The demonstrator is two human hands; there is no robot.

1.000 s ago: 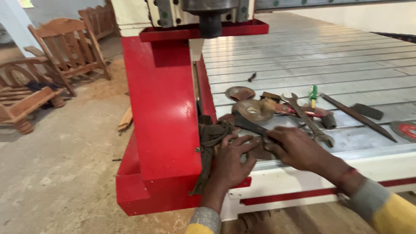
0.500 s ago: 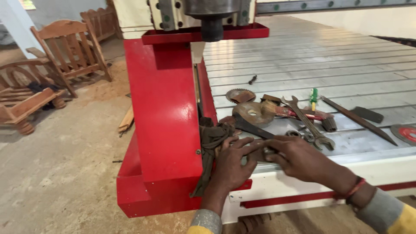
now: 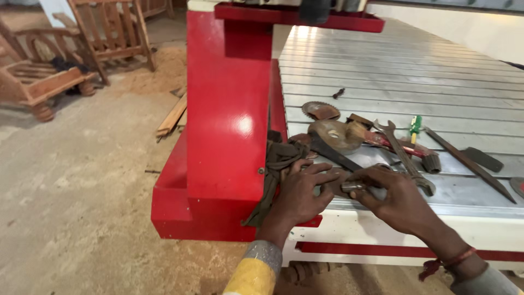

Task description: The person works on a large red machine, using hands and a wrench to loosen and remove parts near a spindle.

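Note:
My left hand (image 3: pixel 299 195) lies flat on the near edge of the ribbed metal machine bed (image 3: pixel 393 82), fingers spread, next to a dark rag (image 3: pixel 275 164) hanging by the red gantry column (image 3: pixel 226 109). My right hand (image 3: pixel 397 199) is curled around a small dark metal piece (image 3: pixel 355 187) at the bed's edge, fingertips almost meeting the left hand's. Just beyond lie a rusty round saw blade (image 3: pixel 333 134), a smaller toothed blade (image 3: pixel 320 111), an open-end wrench (image 3: pixel 406 158) and a green-handled screwdriver (image 3: pixel 415 127).
A long flat file (image 3: pixel 468 164) and a dark block (image 3: pixel 483 159) lie at the right of the bed. Sawdust covers the floor (image 3: pixel 82 207). Wooden chairs (image 3: pixel 112 33) and a wooden bench frame (image 3: pixel 38 82) stand at the back left, planks (image 3: pixel 173 114) beside the machine.
The view has shifted slightly right and closer. My right hand has drawn nearer to my left hand and curled around the small metal piece; my left hand stays put.

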